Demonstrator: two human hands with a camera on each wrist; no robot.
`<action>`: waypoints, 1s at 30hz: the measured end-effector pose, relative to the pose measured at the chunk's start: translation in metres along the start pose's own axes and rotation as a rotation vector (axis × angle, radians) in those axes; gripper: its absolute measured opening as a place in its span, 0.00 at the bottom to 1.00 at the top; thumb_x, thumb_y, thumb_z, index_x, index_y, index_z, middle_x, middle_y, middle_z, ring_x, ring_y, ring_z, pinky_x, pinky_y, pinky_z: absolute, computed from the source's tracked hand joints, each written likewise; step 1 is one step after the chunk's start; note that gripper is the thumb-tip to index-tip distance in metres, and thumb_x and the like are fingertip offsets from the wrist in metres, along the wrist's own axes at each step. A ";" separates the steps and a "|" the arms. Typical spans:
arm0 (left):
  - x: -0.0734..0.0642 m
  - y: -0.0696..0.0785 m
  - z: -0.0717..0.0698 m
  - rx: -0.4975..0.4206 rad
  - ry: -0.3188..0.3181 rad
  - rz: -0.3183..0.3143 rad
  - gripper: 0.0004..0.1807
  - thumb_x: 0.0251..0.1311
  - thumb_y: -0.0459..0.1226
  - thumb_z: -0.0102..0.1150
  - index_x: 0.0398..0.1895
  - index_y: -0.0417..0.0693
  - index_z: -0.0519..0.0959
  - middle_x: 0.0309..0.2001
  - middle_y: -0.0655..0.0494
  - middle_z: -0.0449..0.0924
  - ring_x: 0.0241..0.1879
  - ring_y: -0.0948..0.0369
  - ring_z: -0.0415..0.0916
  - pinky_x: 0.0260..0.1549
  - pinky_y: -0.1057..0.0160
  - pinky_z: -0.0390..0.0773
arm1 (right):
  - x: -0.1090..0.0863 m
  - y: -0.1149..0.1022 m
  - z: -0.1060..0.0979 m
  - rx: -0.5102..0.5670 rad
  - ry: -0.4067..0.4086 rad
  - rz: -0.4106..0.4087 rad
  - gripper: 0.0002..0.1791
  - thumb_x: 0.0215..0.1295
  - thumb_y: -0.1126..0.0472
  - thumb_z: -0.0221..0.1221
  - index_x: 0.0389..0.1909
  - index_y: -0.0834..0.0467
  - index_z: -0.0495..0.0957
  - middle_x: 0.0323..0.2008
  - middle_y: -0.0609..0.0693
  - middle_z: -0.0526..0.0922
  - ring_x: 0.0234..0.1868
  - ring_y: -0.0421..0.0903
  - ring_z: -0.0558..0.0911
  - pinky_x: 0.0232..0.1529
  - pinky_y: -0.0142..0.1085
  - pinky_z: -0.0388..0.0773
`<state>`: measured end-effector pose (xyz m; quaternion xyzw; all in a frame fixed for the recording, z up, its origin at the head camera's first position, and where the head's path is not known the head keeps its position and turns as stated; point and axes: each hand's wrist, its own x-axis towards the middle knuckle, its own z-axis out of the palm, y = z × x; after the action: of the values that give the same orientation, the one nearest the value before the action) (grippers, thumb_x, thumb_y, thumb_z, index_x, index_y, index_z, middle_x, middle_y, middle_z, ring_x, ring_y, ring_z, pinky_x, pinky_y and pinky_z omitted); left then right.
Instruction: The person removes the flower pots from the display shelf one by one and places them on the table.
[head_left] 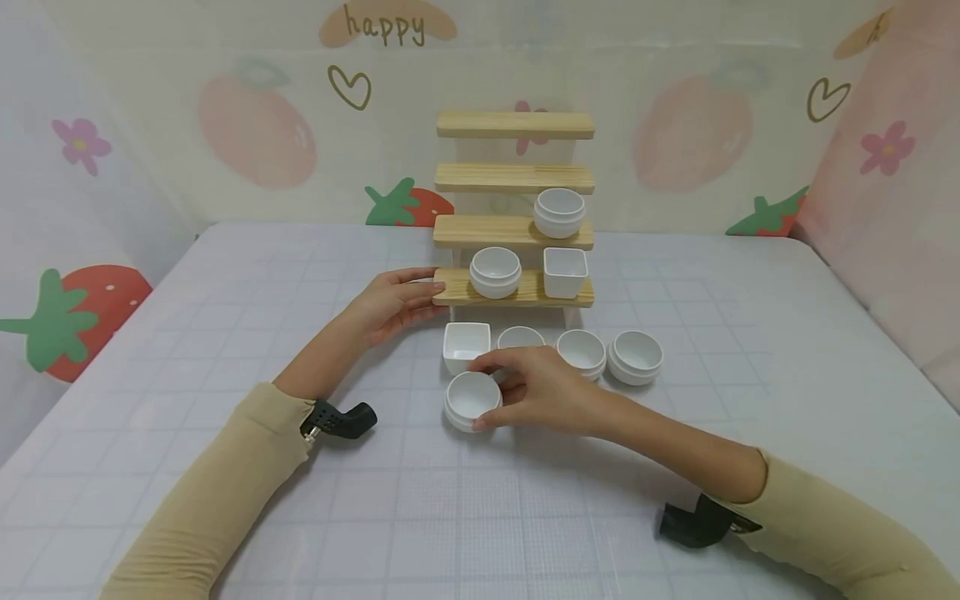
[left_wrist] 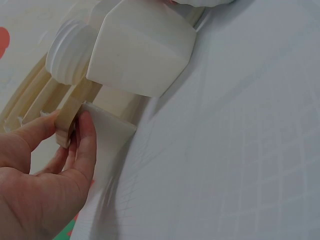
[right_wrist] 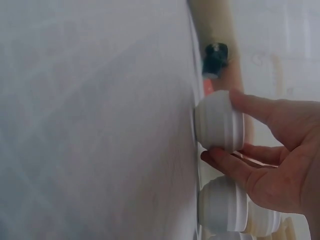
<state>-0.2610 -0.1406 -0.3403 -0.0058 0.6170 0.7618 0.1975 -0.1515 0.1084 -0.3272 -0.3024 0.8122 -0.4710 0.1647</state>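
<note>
At the lowest plank [head_left: 457, 288] of a stepped wooden display stand, my left hand [head_left: 393, 307] pinches the left end between thumb and fingers, as the left wrist view also shows. In front of the stand, my right hand [head_left: 551, 392] grips a small round white bowl [head_left: 471, 402] with a ridged rim, thumb on the near side and fingers on the far side. The bowl is upright and low at the tabletop. Right behind it stands a square white bowl [head_left: 467, 343]. Another round bowl [head_left: 521, 336] is partly hidden by my right hand.
Two more round bowls, one beside my wrist [head_left: 581, 351] and one farther right [head_left: 636, 357], continue the row. On the lowest plank sit a round bowl [head_left: 495, 273] and a square bowl [head_left: 566, 273]. Another round bowl [head_left: 559, 213] rests one plank higher. A patterned backdrop [head_left: 510, 50] stands behind.
</note>
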 end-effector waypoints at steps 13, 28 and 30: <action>0.001 0.000 -0.001 -0.005 -0.001 -0.007 0.33 0.80 0.27 0.48 0.83 0.33 0.53 0.77 0.33 0.60 0.42 0.65 0.84 0.53 0.67 0.88 | 0.000 0.002 0.001 -0.081 -0.006 -0.023 0.30 0.55 0.64 0.80 0.58 0.66 0.80 0.51 0.58 0.87 0.44 0.44 0.90 0.46 0.28 0.89; 0.002 -0.001 0.000 -0.004 -0.003 -0.003 0.32 0.80 0.27 0.48 0.82 0.32 0.54 0.76 0.33 0.60 0.42 0.65 0.84 0.50 0.69 0.88 | -0.002 0.001 0.001 -0.039 0.008 -0.008 0.30 0.56 0.67 0.79 0.59 0.67 0.79 0.54 0.61 0.86 0.48 0.49 0.90 0.48 0.31 0.90; 0.001 0.000 0.000 -0.004 -0.002 -0.004 0.32 0.80 0.27 0.48 0.82 0.32 0.54 0.76 0.33 0.60 0.41 0.65 0.85 0.50 0.69 0.88 | -0.002 0.000 0.001 -0.037 0.009 -0.005 0.30 0.56 0.67 0.79 0.59 0.67 0.78 0.54 0.61 0.86 0.48 0.49 0.90 0.48 0.31 0.90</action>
<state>-0.2622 -0.1402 -0.3411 -0.0066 0.6153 0.7626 0.1995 -0.1500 0.1091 -0.3279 -0.3053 0.8207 -0.4576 0.1544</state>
